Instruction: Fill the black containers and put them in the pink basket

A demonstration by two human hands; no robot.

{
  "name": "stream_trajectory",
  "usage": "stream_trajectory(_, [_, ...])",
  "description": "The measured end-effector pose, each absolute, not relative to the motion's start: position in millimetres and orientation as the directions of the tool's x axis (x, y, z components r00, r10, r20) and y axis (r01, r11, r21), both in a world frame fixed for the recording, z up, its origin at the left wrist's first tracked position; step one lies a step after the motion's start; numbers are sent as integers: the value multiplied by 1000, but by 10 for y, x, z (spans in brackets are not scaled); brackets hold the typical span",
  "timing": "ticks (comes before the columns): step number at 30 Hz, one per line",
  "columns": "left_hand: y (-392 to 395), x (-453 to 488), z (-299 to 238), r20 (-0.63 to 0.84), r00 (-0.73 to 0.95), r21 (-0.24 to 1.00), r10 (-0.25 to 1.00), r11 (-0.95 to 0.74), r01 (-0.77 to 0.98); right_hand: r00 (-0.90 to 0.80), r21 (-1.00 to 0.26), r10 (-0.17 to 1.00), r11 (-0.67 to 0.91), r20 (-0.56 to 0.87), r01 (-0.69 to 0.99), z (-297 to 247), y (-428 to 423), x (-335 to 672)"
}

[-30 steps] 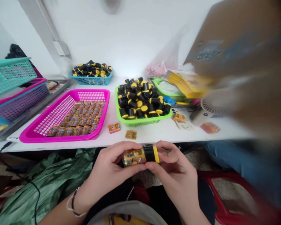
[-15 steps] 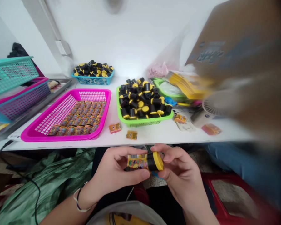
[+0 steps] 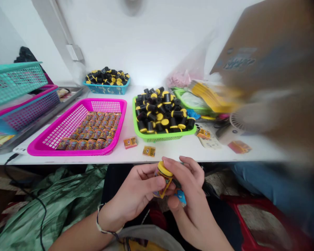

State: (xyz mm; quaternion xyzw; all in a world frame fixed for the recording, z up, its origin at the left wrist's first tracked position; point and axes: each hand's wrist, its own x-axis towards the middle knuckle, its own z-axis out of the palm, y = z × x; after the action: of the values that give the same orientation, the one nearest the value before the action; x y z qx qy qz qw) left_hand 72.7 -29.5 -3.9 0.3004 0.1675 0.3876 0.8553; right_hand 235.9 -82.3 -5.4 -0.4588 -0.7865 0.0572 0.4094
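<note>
Above my lap, my left hand (image 3: 136,190) is closed on a small canister (image 3: 161,186) with a yellow lid and a colourful printed label. The canister stands nearly upright, lid up, tilted slightly. From the other side my right hand (image 3: 189,191) curls its fingers round the canister, fingertips against the lid and the label's edge; its thumb stays apart, lower down. Part of the canister is hidden by fingers. Something small and blue (image 3: 181,197) shows by the right thumb and fingers; I cannot make out what it is. Small stacks of printed labels (image 3: 149,151) lie on the table just beyond.
A pink basket (image 3: 32,148) holds rows of labelled canisters. Black canisters with yellow lids fill a green basket (image 3: 159,137) and a blue basket (image 3: 107,89). At right are a small fan (image 3: 237,122), yellow packets (image 3: 211,96) and a blurred cardboard box (image 3: 267,45).
The canister has turned from lying sideways, lid to the right, to nearly upright with its lid up. My right hand has moved from the lid end round the canister's side. The view has shifted slightly.
</note>
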Motion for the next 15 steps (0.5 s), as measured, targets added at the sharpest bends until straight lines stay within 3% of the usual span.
stream_trajectory(4, [-291, 735, -54, -80, 596, 718, 799, 461, -521, -270, -412, 762, 570, 589, 711, -74, -794, 2343])
stream_trajectory(9, [-288, 734, -74, -69, 517, 756, 853, 383, -532, -199, -266, 646, 548, 737, 793, -87, -766, 2283])
stream_trajectory(15, [-293, 717, -118, 14, 796, 772, 605, 500, -393, -227, -299, 624, 622, 747, 723, -47, -774, 2236])
